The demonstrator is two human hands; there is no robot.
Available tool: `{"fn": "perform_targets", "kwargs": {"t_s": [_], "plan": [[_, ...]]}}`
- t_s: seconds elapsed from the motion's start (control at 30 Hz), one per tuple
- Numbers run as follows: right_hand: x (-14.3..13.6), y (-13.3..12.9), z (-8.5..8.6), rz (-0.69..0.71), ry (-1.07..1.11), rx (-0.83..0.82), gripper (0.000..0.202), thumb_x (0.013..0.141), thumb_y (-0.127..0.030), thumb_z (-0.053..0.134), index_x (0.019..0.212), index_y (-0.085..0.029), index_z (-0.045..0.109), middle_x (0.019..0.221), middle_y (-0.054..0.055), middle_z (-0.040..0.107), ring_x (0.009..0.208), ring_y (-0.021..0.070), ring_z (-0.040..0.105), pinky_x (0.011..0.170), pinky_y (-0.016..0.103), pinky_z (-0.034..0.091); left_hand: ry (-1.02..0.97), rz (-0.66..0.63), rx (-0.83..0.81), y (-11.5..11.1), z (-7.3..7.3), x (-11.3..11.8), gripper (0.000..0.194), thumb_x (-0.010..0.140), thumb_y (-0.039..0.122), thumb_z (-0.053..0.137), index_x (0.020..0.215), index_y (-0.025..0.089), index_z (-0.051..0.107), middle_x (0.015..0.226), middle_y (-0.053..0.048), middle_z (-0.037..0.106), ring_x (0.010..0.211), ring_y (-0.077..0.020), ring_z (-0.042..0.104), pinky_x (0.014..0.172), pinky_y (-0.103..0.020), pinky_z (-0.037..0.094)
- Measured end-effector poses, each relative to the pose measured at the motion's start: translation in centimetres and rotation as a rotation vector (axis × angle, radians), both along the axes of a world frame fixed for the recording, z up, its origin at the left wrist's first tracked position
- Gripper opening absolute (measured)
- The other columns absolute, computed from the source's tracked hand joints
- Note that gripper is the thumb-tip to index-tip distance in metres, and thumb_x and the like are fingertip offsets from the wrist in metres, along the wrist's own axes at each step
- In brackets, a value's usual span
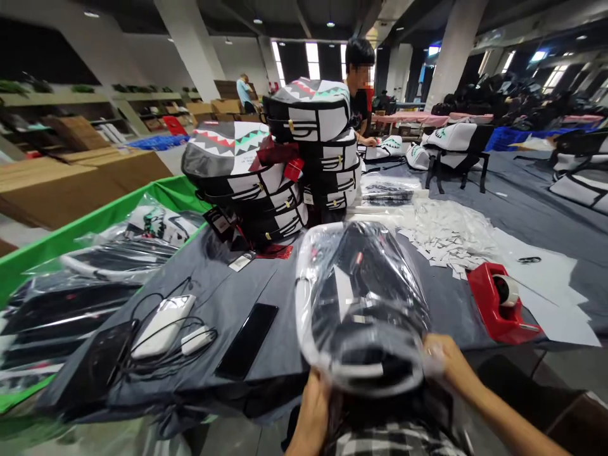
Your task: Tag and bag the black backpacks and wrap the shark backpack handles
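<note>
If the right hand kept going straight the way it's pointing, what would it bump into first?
Probably the wrapped backpack: the right hand is at its near right corner, pointing in toward it. It's blurry there, so I can't tell exactly how deep the hand sits.

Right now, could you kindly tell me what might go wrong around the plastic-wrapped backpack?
The wrapped backpack reaches the near edge of the table, so it could tip off if the left hand and right hand let go. The phone lies close to that edge and might get knocked down. The tall stack of backpacks behind could topple if bumped.
</note>
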State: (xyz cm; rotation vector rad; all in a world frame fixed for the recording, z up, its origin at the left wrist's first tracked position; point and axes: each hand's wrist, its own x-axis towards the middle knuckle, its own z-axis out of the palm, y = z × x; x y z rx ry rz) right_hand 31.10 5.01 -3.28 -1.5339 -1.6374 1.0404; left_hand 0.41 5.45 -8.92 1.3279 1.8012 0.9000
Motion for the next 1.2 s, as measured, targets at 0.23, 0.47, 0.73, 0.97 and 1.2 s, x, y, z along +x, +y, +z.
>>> {"fn": "perform_targets", "kwargs": {"t_s": [0.23,0.47,0.73,0.97,1.2], "plan": [[4.4,9.4,4.2,-0.332,-0.212,0.310,0.025,0.074,-0.040,0.054,0.085,-0.020,0.064,0.090,0.008,0.070,0.083,0.0221,0.062,0.078,0.034,0.050,-0.205,0.495,0.328,4.5,4.2,-5.6,0.029,0.078,0.043,0.064,0.096,0.020,0.059,0.071,0.002,0.062,0.061,-0.0146,0.060,0.055,-0.024,0.047],[5.8,4.0,-0.4,-0.087,0.066,-0.110,0.049,0.079,-0.064,0.061,0.087,-0.017,0.073,0.085,0.006,0.074,0.080,0.0228,0.067,0.077,0.036,0.056,-0.750,0.196,-0.065,-1.3,1.7,0.4,0.047,0.077,0.062,0.055,0.083,0.016,0.064,0.084,-0.010,0.074,0.069,-0.0218,0.068,0.070,-0.037,0.055],[1.4,1.3,-2.2,-0.014,0.238,-0.208,0.050,0.074,-0.059,0.074,0.100,-0.016,0.070,0.084,0.004,0.071,0.074,0.0186,0.064,0.069,0.030,0.051,-0.641,-0.318,-0.169,-0.3,3.1,12.0,0.059,0.069,0.060,0.078,0.106,0.015,0.072,0.098,-0.008,0.076,0.085,-0.0221,0.068,0.081,-0.033,0.052],[2.8,-4.6,-2.7,0.120,0.355,-0.426,0.062,0.082,-0.076,0.056,0.077,-0.015,0.063,0.066,-0.001,0.057,0.060,0.0120,0.049,0.055,0.022,0.039,-0.880,-0.338,-0.449,-3.1,1.9,11.9,0.059,0.065,0.064,0.082,0.090,0.011,0.077,0.082,-0.009,0.076,0.073,-0.0210,0.067,0.076,-0.032,0.052],[1.5,-3.7,-2.3,0.007,0.136,-0.286,0.043,0.072,-0.055,0.076,0.084,-0.015,0.069,0.076,0.000,0.067,0.068,0.0162,0.057,0.062,0.024,0.044,-0.670,-0.574,-0.352,-2.6,0.2,13.3,0.062,0.072,0.069,0.072,0.100,0.014,0.076,0.089,-0.009,0.076,0.085,-0.0239,0.068,0.083,-0.036,0.053]]}}
